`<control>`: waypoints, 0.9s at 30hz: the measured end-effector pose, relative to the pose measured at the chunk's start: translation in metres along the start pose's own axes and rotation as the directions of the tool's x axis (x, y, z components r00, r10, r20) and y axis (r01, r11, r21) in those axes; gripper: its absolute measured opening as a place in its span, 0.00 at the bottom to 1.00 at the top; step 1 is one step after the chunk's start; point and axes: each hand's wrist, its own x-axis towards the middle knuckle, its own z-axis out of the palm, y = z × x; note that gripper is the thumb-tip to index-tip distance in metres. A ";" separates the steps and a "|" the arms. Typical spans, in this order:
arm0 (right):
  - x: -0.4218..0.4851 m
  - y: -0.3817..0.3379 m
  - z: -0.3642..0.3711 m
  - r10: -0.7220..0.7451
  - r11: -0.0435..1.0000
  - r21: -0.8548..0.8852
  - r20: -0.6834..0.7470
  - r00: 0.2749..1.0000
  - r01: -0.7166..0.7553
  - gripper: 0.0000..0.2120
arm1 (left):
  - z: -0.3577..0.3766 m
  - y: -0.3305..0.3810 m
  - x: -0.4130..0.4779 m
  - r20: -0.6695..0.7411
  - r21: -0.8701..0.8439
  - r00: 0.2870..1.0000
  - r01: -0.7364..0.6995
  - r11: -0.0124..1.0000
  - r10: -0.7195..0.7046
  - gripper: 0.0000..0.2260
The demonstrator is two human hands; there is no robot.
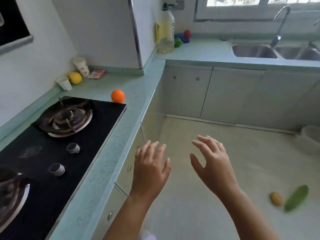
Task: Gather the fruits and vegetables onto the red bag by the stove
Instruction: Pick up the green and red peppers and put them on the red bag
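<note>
Pale green stone forms the L-shaped tabletop we look down on, with a black glass stove set into it at about 9 o'clock in the view. Our left hand and right hand hang over the floor in front of the cabinets, both spread with fingers loosely apart and holding nothing. An orange sits just beside the stove's far corner, at about 11 o'clock from the left hand. Farther back toward the wall a lemon rests between two paper cups, and a small pink packet lies near them; whether it is the red bag we cannot tell. At about 12 o'clock, by a large oil bottle, a green pepper and a red fruit lie on the far tabletop, with something blue beside them. A steel sink with its tap is at about 1 o'clock. On the floor at about 4 o'clock from the right hand, a potato lies just beside a cucumber, both slightly blurred.
</note>
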 end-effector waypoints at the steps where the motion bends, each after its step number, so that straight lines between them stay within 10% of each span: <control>1: 0.005 0.007 0.003 0.013 1.000 -0.005 -0.005 1.000 -0.013 0.16 | 0.007 -0.001 0.008 0.006 -0.006 1.000 -0.005 1.000 0.005 0.18; 27: 0.312 0.127 0.111 0.120 0.986 -0.109 -0.033 0.992 -0.123 0.20 | 0.161 -0.083 0.342 0.001 -0.158 0.997 -0.075 0.985 0.076 0.19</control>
